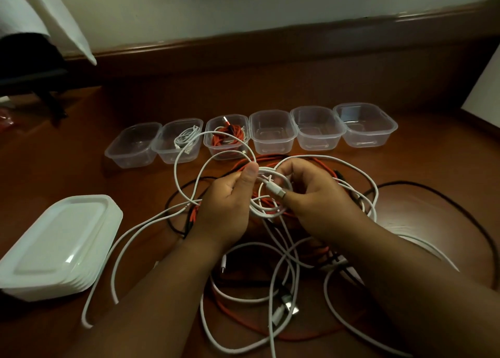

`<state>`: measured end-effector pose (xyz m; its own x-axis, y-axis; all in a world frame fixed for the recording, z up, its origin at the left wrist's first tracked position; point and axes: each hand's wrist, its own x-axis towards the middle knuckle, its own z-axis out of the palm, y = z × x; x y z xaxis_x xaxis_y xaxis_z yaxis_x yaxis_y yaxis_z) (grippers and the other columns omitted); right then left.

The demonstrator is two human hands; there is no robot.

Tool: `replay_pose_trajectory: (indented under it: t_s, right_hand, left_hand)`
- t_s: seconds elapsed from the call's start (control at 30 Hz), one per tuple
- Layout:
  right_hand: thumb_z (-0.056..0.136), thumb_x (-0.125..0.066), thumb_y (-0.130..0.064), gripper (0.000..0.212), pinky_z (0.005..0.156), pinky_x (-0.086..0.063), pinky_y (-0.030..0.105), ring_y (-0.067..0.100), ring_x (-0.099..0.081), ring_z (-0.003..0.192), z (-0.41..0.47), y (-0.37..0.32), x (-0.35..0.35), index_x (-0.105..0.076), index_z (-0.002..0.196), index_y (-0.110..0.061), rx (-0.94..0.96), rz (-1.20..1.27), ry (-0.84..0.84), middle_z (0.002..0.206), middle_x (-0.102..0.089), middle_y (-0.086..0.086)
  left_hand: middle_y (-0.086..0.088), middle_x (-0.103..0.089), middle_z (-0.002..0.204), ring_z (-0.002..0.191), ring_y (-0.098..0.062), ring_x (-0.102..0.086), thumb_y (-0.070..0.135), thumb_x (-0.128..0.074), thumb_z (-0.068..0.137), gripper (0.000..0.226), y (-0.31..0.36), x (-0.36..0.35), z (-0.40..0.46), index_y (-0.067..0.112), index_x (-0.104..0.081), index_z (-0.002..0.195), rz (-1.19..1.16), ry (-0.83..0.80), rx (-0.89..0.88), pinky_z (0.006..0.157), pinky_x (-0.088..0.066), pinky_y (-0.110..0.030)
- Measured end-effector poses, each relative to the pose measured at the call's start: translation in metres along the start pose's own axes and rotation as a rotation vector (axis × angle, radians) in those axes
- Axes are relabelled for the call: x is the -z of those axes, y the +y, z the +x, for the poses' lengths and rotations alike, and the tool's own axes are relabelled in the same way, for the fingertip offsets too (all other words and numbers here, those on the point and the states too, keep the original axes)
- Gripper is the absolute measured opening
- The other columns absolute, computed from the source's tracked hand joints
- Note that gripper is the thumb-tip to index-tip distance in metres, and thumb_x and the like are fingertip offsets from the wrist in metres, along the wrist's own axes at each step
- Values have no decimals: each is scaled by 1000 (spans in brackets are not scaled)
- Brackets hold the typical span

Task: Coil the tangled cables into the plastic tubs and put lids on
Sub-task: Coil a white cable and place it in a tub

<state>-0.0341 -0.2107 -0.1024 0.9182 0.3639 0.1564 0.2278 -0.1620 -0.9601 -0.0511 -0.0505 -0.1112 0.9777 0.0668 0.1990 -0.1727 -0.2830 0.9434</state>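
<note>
My left hand (227, 203) and my right hand (316, 198) hold a small coil of white cable (266, 192) between them above the floor. The right thumb pinches its plug end against the loops, and the left thumb presses the coil's top. Loose white, red and black cables (273, 282) lie tangled under my arms. A row of several clear plastic tubs (272, 133) stands beyond. One tub holds a coiled white cable (185, 138), the tub beside it a red cable (226, 138). A stack of white lids (58, 246) sits at the left.
The wooden floor (297, 92) runs back to a brown skirting board and a pale wall. A dark chair base (51, 100) stands at the far left under white cloth. A white panel (484, 87) leans at the right edge.
</note>
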Motion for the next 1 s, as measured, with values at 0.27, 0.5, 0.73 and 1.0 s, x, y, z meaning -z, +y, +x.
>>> replay_pose_trajectory:
  t_s: [0.27, 0.5, 0.73, 1.0]
  right_hand:
    - [81, -64, -37, 28, 51, -45, 24, 11, -54, 55, -3, -4, -2, -56, 102, -20, 56, 165, 77, 63, -60, -1]
    - [98, -49, -43, 33, 64, -52, 34, 16, -63, 65, -4, -11, 1, -67, 100, -16, -138, 68, -50, 73, -68, 0]
    - [103, -46, -25, 22, 51, -41, 25, 9, -44, 50, -5, -13, 0, -63, 106, -11, -313, 425, -146, 67, -51, 2]
    - [96, -51, -13, 27, 59, -43, 27, 9, -44, 55, -6, -14, 0, -62, 121, -7, -179, 675, -200, 72, -54, 1]
  left_hand:
    - [-8, -53, 73, 69, -22, -49, 77, -40, 85, 70, -2, 2, 1, 18, -73, 102, -30, -148, 44, 69, -41, -40]
    - [1, -67, 68, 66, -20, -64, 62, -44, 95, 51, -4, 6, -1, 21, -72, 81, 106, -238, -54, 68, -49, -42]
    - [2, -72, 77, 75, -11, -68, 54, -45, 94, 48, -2, 6, -5, 16, -72, 80, 320, -227, -274, 71, -53, -39]
    - [-35, -65, 92, 88, -55, -62, 75, -49, 83, 66, 5, 7, -2, 16, -72, 100, -40, -150, -54, 78, -50, -68]
